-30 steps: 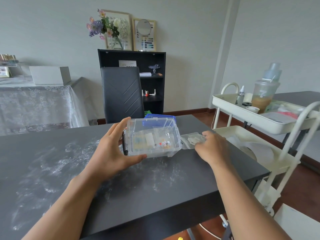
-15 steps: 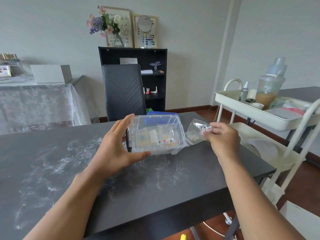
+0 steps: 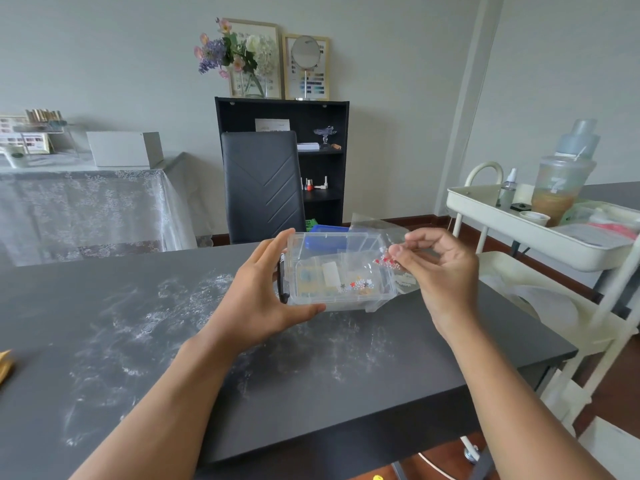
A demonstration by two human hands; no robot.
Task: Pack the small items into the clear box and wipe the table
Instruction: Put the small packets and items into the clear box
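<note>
The clear box [image 3: 341, 270] stands open on the dark table [image 3: 311, 368], with several small coloured pieces and pale items inside. My left hand [image 3: 266, 292] grips its left side by the black latch. My right hand [image 3: 436, 268] holds a small clear plastic bag [image 3: 375, 233] with red and white pieces, pinched at the box's right rim, above the opening. A second small clear packet [image 3: 405, 282] lies on the table just right of the box. White powdery smears cover the tabletop.
A blue lid [image 3: 327, 240] lies behind the box. A dark chair [image 3: 263, 185] stands at the table's far side, before a black shelf [image 3: 311, 140]. A cream trolley [image 3: 540, 230] with bottles stands close on the right. Something yellow [image 3: 5, 365] sits at the table's left edge.
My right hand picked the small bag up off the table and carried it left and up to the box's right rim. The left hand has kept its hold on the box.
</note>
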